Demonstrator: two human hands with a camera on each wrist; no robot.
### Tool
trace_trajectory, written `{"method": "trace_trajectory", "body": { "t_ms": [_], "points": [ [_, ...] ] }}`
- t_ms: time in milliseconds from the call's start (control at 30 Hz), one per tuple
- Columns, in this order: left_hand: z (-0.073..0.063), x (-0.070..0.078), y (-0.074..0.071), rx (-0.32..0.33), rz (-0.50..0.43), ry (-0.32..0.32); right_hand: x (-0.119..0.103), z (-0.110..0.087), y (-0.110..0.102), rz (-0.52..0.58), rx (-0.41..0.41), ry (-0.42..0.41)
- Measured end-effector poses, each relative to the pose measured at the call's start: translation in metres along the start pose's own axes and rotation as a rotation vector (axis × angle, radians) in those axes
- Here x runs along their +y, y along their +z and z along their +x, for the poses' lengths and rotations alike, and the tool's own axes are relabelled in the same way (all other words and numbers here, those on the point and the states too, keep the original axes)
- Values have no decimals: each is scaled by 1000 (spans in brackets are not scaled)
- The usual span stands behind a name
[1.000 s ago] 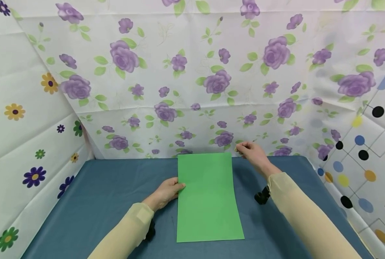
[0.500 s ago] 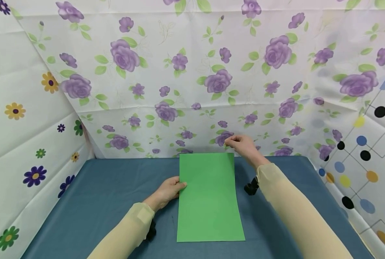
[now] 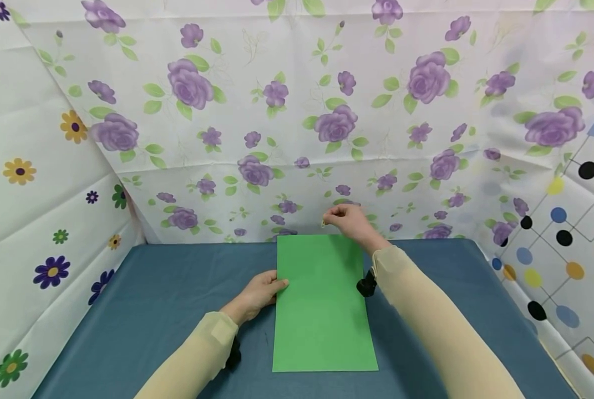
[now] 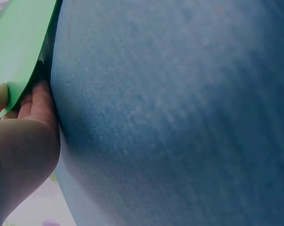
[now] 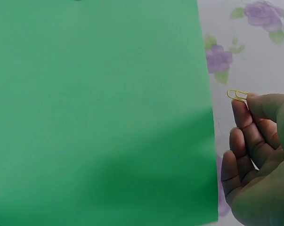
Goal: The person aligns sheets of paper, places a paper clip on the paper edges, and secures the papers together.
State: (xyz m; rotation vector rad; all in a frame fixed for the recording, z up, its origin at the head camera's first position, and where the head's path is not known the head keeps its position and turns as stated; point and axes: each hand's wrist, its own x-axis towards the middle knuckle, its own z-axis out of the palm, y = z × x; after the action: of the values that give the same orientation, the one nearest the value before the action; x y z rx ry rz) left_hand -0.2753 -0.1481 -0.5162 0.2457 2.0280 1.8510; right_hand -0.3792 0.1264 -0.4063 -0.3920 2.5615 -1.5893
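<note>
A green sheet of paper (image 3: 321, 310) is raised at its far end, its near edge low over the blue table. My left hand (image 3: 257, 293) pinches the sheet's left edge, thumb on top and fingers beneath, as the left wrist view also shows. Between thumb and index finger, my right hand (image 3: 351, 221) pinches a yellow paper clip (image 5: 237, 94). In the right wrist view the clip's rounded end points toward the paper, just beyond its far edge. The right hand's other fingers (image 5: 230, 172) are loosely curled below the clip.
A blue cloth covers the table (image 3: 187, 310). Behind it hangs a white sheet with purple roses (image 3: 257, 122). Patterned sheets with flowers and coloured dots close off the left (image 3: 37, 221) and right (image 3: 566, 238) sides.
My right hand has moved left with the paper clip, from beside the paper's far right corner to above the middle of its far edge. The left hand keeps its hold, almost still.
</note>
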Motion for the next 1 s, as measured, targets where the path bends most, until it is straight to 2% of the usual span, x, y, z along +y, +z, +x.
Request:
{"method": "trace_trajectory", "body": {
  "t_ms": [600, 1000],
  "points": [
    [-2, 2, -1, -9, -9, -8, -24, 12, 46, -41, -118, -81],
    [-1, 1, -1, 9, -15, -21, -35, 11, 61, -79, -127, -76]
  ]
}}
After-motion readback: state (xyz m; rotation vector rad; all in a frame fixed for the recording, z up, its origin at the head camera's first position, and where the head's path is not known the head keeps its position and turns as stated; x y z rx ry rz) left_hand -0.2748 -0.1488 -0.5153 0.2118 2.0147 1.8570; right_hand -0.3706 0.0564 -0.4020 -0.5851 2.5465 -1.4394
